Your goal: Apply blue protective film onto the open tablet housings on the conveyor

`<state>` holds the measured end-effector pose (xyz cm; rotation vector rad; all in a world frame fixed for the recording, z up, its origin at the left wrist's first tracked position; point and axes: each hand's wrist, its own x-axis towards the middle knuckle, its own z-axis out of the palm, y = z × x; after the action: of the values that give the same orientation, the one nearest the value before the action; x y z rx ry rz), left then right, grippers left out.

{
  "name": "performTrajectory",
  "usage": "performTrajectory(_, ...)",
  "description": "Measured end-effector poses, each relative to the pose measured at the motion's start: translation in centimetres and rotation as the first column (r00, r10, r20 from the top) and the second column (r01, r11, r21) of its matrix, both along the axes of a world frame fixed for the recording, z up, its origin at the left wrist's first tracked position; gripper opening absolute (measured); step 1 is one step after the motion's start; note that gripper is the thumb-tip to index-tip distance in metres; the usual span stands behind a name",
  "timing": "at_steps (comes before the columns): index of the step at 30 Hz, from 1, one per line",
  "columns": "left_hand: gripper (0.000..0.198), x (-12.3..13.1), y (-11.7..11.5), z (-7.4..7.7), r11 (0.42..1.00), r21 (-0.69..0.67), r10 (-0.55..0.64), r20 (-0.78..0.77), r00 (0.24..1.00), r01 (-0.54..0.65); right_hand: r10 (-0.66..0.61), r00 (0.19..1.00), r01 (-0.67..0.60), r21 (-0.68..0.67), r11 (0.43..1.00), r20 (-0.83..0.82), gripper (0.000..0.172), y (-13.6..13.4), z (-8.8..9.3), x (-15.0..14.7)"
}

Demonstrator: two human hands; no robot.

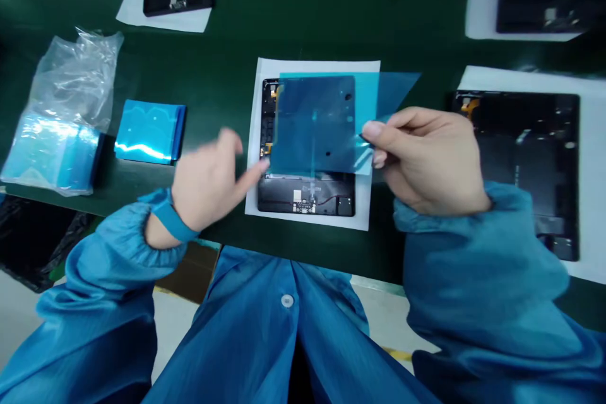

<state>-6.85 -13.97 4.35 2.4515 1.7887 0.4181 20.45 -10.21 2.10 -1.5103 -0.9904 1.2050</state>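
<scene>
Film (326,123) is spanning mid-frame, likely light and floppy, best gripped by edges; right hand (433,161) is pinching it, left hand (208,183) is hanging half-open, seemingly empty.

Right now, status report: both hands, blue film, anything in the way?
Right hand pinching blue film. Left hand blurred, open, near film's left edge; contact unclear. In the way: film itself, over most of the black device.

dim upper edge, white glare on blue film stack (146,129), left hand (206,177) blurred
</scene>
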Motion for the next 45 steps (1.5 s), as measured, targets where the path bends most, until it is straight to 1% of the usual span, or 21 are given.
performTrajectory(2,0.05,0.7,-1.5,-1.3,0.982,-0.189,-0.019,-0.202,0.979,-0.02,-0.045,0.998,0.036,-0.158,0.987,-0.054,0.037,1.0,-0.4,0.5)
performTrajectory(3,0.046,1.1,-2.0,-1.8,0.969,-0.246,-0.04,-0.261,0.964,-0.027,-0.055,0.996,0.04,-0.205,0.978,-0.068,0.037,1.3,-0.5,0.6)
performTrajectory(4,0.039,1.5,-2.4,-2.2,0.962,-0.273,-0.052,-0.286,0.957,-0.029,-0.053,0.996,0.035,-0.229,0.973,-0.074,0.038,1.5,-0.6,0.6)
performTrajectory(6,0.029,2.2,-2.8,-2.7,0.964,-0.265,-0.047,-0.271,0.961,-0.028,-0.022,0.998,0.006,-0.235,0.972,-0.065,0.038,1.5,-0.7,0.6)
performTrajectory(9,0.027,2.6,-3.0,-3.0,0.972,-0.233,-0.041,-0.21,0.977,-0.009,0.029,0.999,-0.037,-0.188,0.981,-0.042,0.036,1.1,-1.0,0.4)
performTrajectory(11,0.027,2.6,-3.3,-3.0,0.972,-0.234,-0.059,-0.185,0.981,0.015,0.046,0.998,-0.053,-0.163,0.985,-0.047,0.037,0.9,-1.3,0.4)
performTrajectory(14,0.028,2.1,-3.8,-2.8,0.962,-0.264,-0.107,-0.159,0.981,0.062,0.051,0.997,-0.06,-0.188,0.98,-0.054,0.045,0.6,-1.8,0.4)
performTrajectory(17,0.028,0.9,-3.0,-2.5,0.948,-0.289,-0.175,-0.114,0.978,0.136,0.033,0.999,-0.039,-0.199,0.979,-0.031,0.053,0.2,-2.1,0.4)
performTrajectory(20,0.019,-0.8,-0.8,-2.7,0.933,-0.219,-0.291,0.011,0.957,0.287,0.023,1.0,-0.02,-0.171,0.985,0.011,0.056,-0.3,-2.1,0.2)
performTrajectory(22,0.016,-1.7,0.7,-3.3,0.911,-0.135,-0.375,0.123,0.919,0.39,0.021,0.999,-0.013,-0.153,0.988,0.049,0.057,-0.7,-1.9,0.1)
performTrajectory(24,0.015,-2.0,1.7,-4.1,0.894,-0.058,-0.426,0.195,0.883,0.444,0.02,0.996,-0.008,-0.133,0.991,0.087,0.058,-1.0,-1.8,0.1)
performTrajectory(28,0.014,-1.8,2.2,-5.1,0.881,0.041,-0.469,0.217,0.856,0.472,0.013,0.987,0.002,-0.094,0.996,0.16,0.057,-1.7,-1.7,0.3)
performTrajectory(30,0.012,-1.7,2.1,-5.1,0.873,0.065,-0.485,0.229,0.844,0.484,0.005,0.978,0.011,-0.075,0.997,0.209,0.056,-2.0,-1.8,0.3)
performTrajectory(33,0.012,-1.7,2.1,-5.1,0.867,0.076,-0.496,0.224,0.839,0.492,0.021,0.94,-0.004,-0.051,0.999,0.341,0.051,-2.5,-1.7,0.4)
performTrajectory(35,0.013,-1.7,2.1,-5.0,0.864,0.071,-0.5,0.219,0.838,0.498,0.052,0.905,-0.028,-0.063,0.998,0.422,0.05,-2.7,-1.5,0.4)
performTrajectory(37,0.015,-1.7,2.2,-4.9,0.865,0.048,-0.498,0.215,0.84,0.5,0.076,0.883,-0.042,-0.082,0.996,0.464,0.051,-2.8,-1.3,0.4)
performTrajectory(40,0.019,-1.7,2.1,-4.8,0.87,-0.013,-0.481,0.195,0.855,0.493,0.09,0.865,-0.056,-0.083,0.995,0.493,0.052,-2.8,-1.2,0.5)
performTrajectory(45,0.02,-1.6,2.0,-4.6,0.873,-0.043,-0.474,0.155,0.867,0.485,0.093,0.857,-0.075,-0.055,0.996,0.508,0.041,-2.9,-1.6,0.9)
